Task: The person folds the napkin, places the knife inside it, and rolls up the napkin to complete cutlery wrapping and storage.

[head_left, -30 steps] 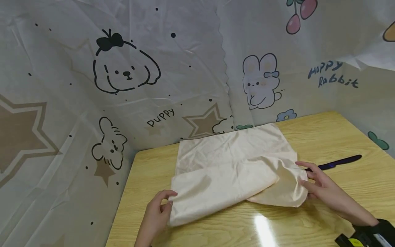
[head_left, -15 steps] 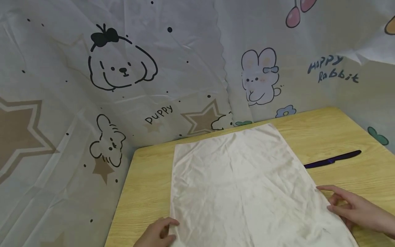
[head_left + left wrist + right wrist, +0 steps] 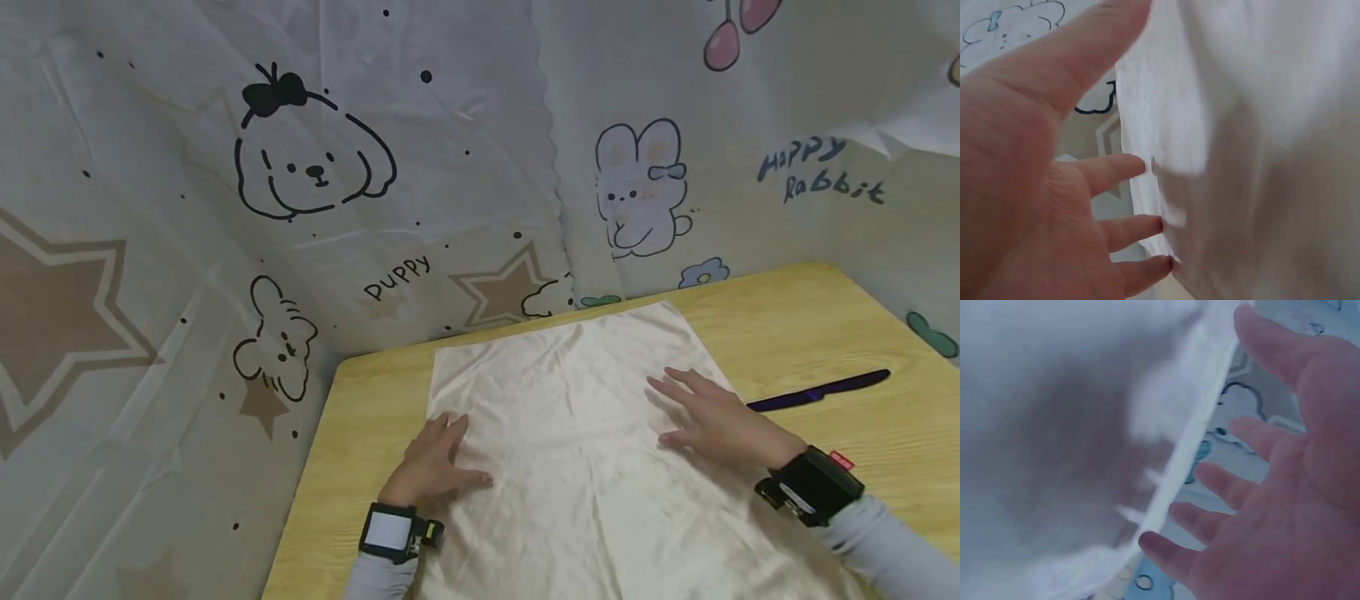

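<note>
A cream satin cloth lies spread over the wooden table, lightly wrinkled, its near end running out of the head view. My left hand is over the cloth's left edge, fingers spread, holding nothing. Over the right part of the cloth is my right hand, its fingers loosely extended and nothing in them. In the left wrist view the left fingers reach close to the cloth, which carries the hand's shadow. The right fingers point toward the cloth in the right wrist view, with a shadow on it too.
A dark purple knife lies on the table to the right of the cloth, close to its edge. Behind and to the left hangs a white sheet printed with cartoon animals and stars.
The cloth's folded-over near part has been laid out flat toward me. Both hands have let go of its edges and moved forward and inward over it.
</note>
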Action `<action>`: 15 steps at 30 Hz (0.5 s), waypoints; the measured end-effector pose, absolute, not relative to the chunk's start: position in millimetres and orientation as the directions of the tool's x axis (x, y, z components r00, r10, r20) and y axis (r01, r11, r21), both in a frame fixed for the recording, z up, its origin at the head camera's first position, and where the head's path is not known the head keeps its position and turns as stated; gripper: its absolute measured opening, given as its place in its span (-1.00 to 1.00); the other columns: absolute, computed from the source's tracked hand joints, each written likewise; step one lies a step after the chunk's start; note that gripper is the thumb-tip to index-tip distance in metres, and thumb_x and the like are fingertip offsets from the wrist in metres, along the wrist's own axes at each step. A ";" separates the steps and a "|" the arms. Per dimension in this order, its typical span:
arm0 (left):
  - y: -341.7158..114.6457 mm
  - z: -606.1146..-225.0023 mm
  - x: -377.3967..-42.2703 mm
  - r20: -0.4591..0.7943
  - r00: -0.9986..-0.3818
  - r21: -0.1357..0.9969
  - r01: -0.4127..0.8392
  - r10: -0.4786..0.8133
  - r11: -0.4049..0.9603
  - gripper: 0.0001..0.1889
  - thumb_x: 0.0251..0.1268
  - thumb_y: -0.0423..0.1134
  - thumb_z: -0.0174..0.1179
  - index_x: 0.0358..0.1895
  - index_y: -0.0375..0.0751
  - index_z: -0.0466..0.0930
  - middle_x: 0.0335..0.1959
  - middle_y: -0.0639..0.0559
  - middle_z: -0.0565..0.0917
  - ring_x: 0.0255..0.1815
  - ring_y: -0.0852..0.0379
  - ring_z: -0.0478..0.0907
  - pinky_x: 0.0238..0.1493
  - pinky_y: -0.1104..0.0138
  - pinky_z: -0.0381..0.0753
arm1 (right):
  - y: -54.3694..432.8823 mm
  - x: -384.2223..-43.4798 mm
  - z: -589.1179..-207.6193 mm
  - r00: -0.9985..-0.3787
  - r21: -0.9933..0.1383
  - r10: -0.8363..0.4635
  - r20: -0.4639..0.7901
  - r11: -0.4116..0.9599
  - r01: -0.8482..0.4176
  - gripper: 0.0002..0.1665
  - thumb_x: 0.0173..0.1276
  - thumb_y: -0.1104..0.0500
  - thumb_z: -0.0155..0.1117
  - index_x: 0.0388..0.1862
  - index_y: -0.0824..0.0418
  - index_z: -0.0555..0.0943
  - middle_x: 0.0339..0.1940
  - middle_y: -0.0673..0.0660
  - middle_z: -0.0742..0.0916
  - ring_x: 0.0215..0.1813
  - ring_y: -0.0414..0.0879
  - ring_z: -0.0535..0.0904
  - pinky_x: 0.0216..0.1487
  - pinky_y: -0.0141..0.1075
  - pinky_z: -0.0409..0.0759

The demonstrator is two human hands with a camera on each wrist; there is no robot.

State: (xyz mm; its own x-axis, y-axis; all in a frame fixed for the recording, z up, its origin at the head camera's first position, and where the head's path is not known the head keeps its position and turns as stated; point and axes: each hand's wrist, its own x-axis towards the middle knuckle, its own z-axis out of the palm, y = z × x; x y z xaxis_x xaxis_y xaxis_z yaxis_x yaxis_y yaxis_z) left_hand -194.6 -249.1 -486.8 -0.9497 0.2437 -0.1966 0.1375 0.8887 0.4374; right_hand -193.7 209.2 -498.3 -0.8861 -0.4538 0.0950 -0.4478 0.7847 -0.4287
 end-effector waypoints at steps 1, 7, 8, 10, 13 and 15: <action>-248.5 -487.2 -199.4 -0.198 -0.951 0.437 0.131 0.237 0.890 0.17 -0.12 0.34 0.52 0.59 -0.05 0.21 0.63 -0.28 0.06 0.64 -0.33 -0.09 0.43 -0.41 -0.09 | 207.0 -200.7 -498.8 -0.890 -0.427 -0.451 0.069 0.793 -0.435 0.01 0.31 -0.23 0.40 0.58 0.20 0.28 0.55 0.43 0.29 0.52 0.46 0.17 0.33 0.41 0.25; -243.3 -489.1 -217.3 -0.227 -0.955 0.413 0.081 0.189 0.907 0.24 -0.25 0.29 0.60 0.59 -0.07 0.19 0.65 -0.30 -0.05 0.65 -0.37 -0.22 0.41 -0.46 -0.23 | 203.2 -225.4 -496.2 -0.898 -0.462 -0.431 -0.087 0.816 -0.347 0.10 0.22 -0.25 0.46 0.54 0.32 0.29 0.55 0.54 0.21 0.52 0.59 0.01 0.34 0.53 0.03; -242.8 -489.3 -218.3 -0.229 -0.956 0.407 0.076 0.183 0.910 0.25 -0.25 0.29 0.59 0.59 -0.07 0.18 0.65 -0.30 -0.06 0.65 -0.36 -0.23 0.41 -0.46 -0.23 | 202.4 -227.6 -494.6 -0.898 -0.470 -0.429 -0.099 0.815 -0.338 0.12 0.21 -0.25 0.47 0.54 0.33 0.28 0.55 0.55 0.20 0.52 0.59 -0.01 0.34 0.54 0.01; -241.4 -490.1 -219.5 -0.225 -0.958 0.408 0.071 0.176 0.910 0.26 -0.26 0.29 0.60 0.60 -0.08 0.17 0.65 -0.29 -0.05 0.65 -0.36 -0.23 0.40 -0.47 -0.21 | 201.8 -230.9 -491.8 -0.899 -0.489 -0.425 -0.108 0.810 -0.324 0.13 0.19 -0.22 0.50 0.54 0.34 0.28 0.55 0.56 0.19 0.52 0.62 -0.03 0.33 0.55 -0.02; -239.1 -490.7 -220.1 -0.217 -0.960 0.416 0.074 0.178 0.906 0.26 -0.27 0.29 0.60 0.59 -0.10 0.18 0.65 -0.30 -0.03 0.65 -0.36 -0.21 0.39 -0.49 -0.19 | 203.3 -233.9 -490.4 -0.902 -0.505 -0.418 -0.110 0.805 -0.311 0.13 0.15 -0.18 0.54 0.53 0.36 0.29 0.55 0.56 0.18 0.51 0.64 -0.05 0.33 0.55 -0.05; -239.9 -489.9 -219.7 -0.213 -0.960 0.429 0.076 0.183 0.900 0.25 -0.27 0.27 0.61 0.58 -0.10 0.20 0.64 -0.30 -0.01 0.65 -0.36 -0.19 0.38 -0.49 -0.17 | 204.1 -235.2 -491.3 -0.902 -0.520 -0.416 -0.114 0.798 -0.303 0.14 0.14 -0.17 0.56 0.53 0.36 0.29 0.55 0.56 0.17 0.51 0.63 -0.06 0.33 0.55 -0.07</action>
